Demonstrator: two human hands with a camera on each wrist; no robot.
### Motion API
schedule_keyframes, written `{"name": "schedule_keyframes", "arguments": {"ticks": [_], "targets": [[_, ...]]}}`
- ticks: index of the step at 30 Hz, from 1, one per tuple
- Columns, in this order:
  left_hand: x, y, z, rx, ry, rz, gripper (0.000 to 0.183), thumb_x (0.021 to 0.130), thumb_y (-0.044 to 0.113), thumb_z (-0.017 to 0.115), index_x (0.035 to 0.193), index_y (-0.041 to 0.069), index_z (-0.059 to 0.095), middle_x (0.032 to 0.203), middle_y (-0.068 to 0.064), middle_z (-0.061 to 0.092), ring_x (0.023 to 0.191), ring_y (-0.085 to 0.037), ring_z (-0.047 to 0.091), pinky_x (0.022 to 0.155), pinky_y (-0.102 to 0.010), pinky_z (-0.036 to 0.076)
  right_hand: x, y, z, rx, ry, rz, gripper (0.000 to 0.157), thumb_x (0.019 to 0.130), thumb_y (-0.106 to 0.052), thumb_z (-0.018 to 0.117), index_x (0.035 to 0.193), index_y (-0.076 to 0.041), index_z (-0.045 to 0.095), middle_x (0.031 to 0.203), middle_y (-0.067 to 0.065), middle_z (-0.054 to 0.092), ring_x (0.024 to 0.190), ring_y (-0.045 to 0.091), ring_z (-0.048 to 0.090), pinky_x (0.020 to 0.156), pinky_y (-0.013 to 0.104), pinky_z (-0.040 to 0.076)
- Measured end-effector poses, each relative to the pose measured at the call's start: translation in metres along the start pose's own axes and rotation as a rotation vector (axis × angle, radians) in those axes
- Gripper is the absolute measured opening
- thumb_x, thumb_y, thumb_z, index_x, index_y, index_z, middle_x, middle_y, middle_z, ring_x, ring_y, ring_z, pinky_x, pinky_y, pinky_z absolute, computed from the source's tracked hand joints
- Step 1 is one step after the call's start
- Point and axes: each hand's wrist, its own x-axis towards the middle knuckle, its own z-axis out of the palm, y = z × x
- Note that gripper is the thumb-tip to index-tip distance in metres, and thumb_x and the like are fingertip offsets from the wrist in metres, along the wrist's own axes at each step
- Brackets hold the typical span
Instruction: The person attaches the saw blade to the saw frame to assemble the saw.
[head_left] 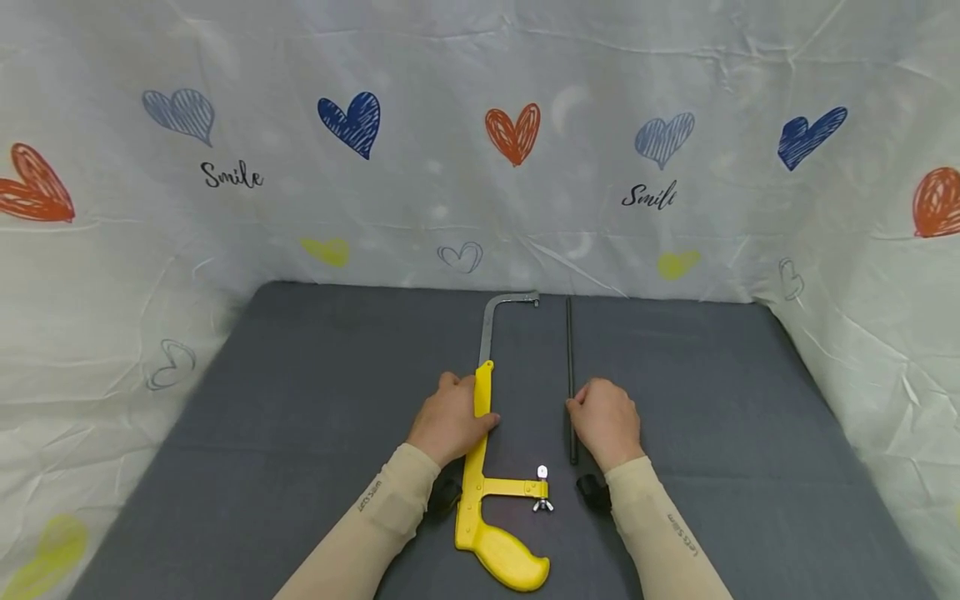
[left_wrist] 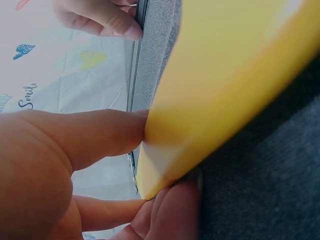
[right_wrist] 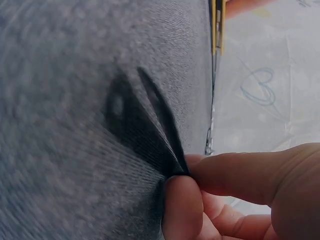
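Observation:
A yellow hacksaw frame (head_left: 472, 492) lies lengthwise on the grey tabletop, its handle (head_left: 513, 560) toward me. Its bare metal arm (head_left: 487, 333) hooks right at the far end, and a wing nut (head_left: 543, 505) sits on the near crosspiece. My left hand (head_left: 446, 421) grips the yellow bar, thumb on the right side and fingers on the left. To the right, a thin dark hacksaw blade (head_left: 570, 350) lies roughly parallel to the frame, apart from it. My right hand (head_left: 609, 423) pinches the blade between thumb and fingers, and the blade's near end (right_wrist: 160, 115) shows in the right wrist view.
Grey cloth covers the table (head_left: 315, 400). A white curtain (head_left: 435, 200) printed with hearts and "Smile" hangs behind the far edge and along both sides. Dark wrist cameras (head_left: 594, 493) hang beneath both sleeved wrists, near the tabletop.

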Motion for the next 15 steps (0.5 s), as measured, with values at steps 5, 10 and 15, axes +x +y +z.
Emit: {"name": "schedule_keyframes", "arguments": {"ticks": [5, 10, 15], "targets": [[0.0001, -0.0020, -0.0004, 0.010, -0.002, 0.001, 0.075, 0.096, 0.031, 0.083, 0.156, -0.003, 0.053, 0.133, -0.024, 0.056, 0.085, -0.026, 0.066, 0.081, -0.041, 0.064, 0.0013, 0.0016, -0.0020, 0.061, -0.068, 0.032, 0.018, 0.099, -0.021, 0.076, 0.106, -0.005, 0.073, 0.094, 0.012, 0.074, 0.075, 0.024, 0.064, 0.076, 0.047, 0.055], [0.0008, -0.0036, 0.0002, 0.015, -0.008, -0.005, 0.076, 0.096, 0.032, 0.083, 0.158, -0.001, 0.052, 0.134, -0.023, 0.056, 0.086, -0.027, 0.066, 0.081, -0.041, 0.063, 0.0036, 0.0029, -0.0048, 0.113, -0.148, 0.058, 0.023, 0.104, -0.021, 0.071, 0.117, -0.002, 0.071, 0.098, 0.013, 0.073, 0.077, 0.023, 0.063, 0.068, 0.038, 0.050], [0.0019, -0.0037, 0.0016, 0.014, -0.014, 0.000, 0.077, 0.097, 0.033, 0.082, 0.159, 0.000, 0.051, 0.135, -0.023, 0.056, 0.087, -0.028, 0.066, 0.082, -0.042, 0.063, 0.0043, 0.0031, -0.0077, 0.167, -0.210, 0.095, 0.026, 0.106, -0.019, 0.067, 0.125, -0.001, 0.068, 0.098, 0.014, 0.073, 0.076, 0.021, 0.068, 0.064, 0.033, 0.050]]}}
